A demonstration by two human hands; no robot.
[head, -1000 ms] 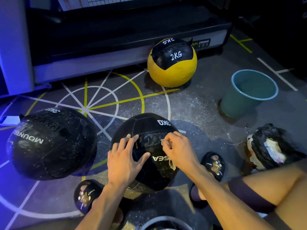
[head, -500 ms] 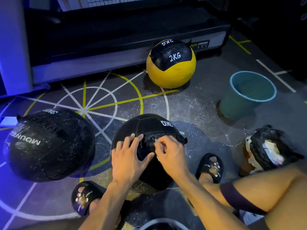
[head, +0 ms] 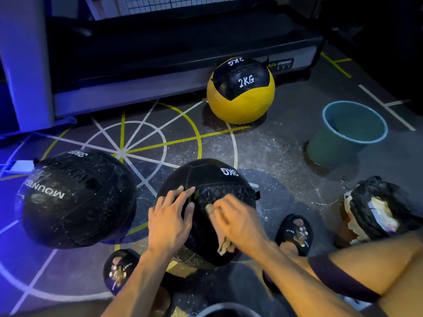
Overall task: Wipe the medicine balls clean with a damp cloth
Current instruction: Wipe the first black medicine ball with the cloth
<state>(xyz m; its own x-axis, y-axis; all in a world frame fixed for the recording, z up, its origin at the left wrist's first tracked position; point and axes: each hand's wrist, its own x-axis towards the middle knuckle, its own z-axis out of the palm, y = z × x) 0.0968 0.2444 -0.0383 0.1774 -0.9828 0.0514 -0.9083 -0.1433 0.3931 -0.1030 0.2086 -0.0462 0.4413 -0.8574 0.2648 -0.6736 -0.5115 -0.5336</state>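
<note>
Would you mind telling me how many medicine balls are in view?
3: a yellow 2KG ball by the treadmill, a black 3KG ball at left, and another black one under both hands. Others may lie out of frame.

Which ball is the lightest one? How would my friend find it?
Look at the big dark treadmill at the back of the floor. Right in front of its edge sits the 2KG ball. It is the only yellow one; both other balls are all black and marked 3KG.
</note>
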